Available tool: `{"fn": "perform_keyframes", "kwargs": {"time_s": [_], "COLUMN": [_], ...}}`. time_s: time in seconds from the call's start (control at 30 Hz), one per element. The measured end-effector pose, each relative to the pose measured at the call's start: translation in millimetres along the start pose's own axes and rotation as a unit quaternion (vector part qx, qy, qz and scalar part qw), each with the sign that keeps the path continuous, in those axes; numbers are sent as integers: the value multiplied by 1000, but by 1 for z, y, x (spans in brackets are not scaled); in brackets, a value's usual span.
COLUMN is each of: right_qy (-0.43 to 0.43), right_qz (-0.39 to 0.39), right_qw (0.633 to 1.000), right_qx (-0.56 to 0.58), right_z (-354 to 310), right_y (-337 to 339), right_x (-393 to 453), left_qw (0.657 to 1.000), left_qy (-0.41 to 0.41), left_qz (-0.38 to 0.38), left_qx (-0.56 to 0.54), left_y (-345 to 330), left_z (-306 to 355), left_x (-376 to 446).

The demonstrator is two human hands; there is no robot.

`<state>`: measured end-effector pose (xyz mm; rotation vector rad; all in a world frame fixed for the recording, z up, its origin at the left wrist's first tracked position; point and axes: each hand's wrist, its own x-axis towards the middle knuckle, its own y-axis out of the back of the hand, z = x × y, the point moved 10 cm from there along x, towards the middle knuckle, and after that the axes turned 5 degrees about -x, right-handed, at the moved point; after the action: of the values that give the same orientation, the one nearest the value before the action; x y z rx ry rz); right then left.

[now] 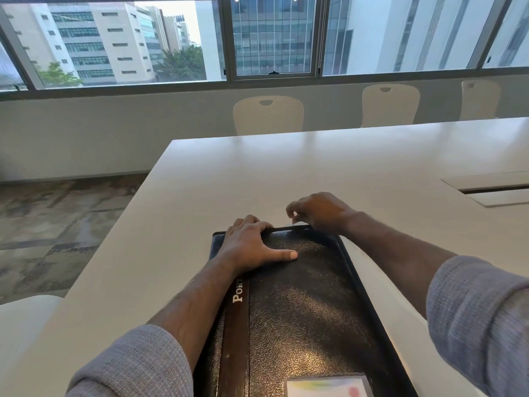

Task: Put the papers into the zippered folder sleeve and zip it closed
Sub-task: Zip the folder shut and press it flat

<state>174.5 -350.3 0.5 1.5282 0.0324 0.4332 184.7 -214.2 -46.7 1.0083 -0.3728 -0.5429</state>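
1. the left hand (252,247) lies flat on the far left part of the zippered folder (300,305). its thumb stretches right across the cover and its fingers curl over the far edge, so the grip is spread and pressing down, closed around nothing.
2. the right hand (320,210) sits at the far edge of the folder, just right of the left hand. its fingertips (292,212) are pressed together in a pinch directly above a small thin piece, seemingly the zipper pull (293,222), at that edge. the piece is too small to tell for sure whether the fingers are on it.
3. one folder is in view: black, textured, lying closed on the white tabletop (257,173), its long side running away from the person. a brown strip (237,325) runs along its left side with white letters "por" showing beside the left wrist.
4. one card with pale coloured marks (326,386) shows in a clear pocket on the near end of the cover.
5. both forearms are bare, with grey sleeves (481,325) pushed up.
6. three white chairs (267,116) stand beyond the tabletop, under a row of windows (272,38).
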Motion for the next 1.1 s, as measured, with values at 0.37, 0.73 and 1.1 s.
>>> {"fn": "perform_keyframes", "kwargs": {"time_s": [0.37,0.73,1.1], "right_qy": [112,107,-275], "right_qz": [48,39,46], "right_qw": [990,991,955], "right_qx": [-64,-63,101], "right_z": [-29,-34,7], "right_y": [5,0,-24], "right_x": [4,11,-28], "left_qw": [989,990,970], "left_qy": [48,110,167], "left_qz": [62,45,86], "left_qx": [-122,-78,-155], "left_y": [15,8,10], "left_z": [-16,-13,-21], "left_x": [27,40,38]}}
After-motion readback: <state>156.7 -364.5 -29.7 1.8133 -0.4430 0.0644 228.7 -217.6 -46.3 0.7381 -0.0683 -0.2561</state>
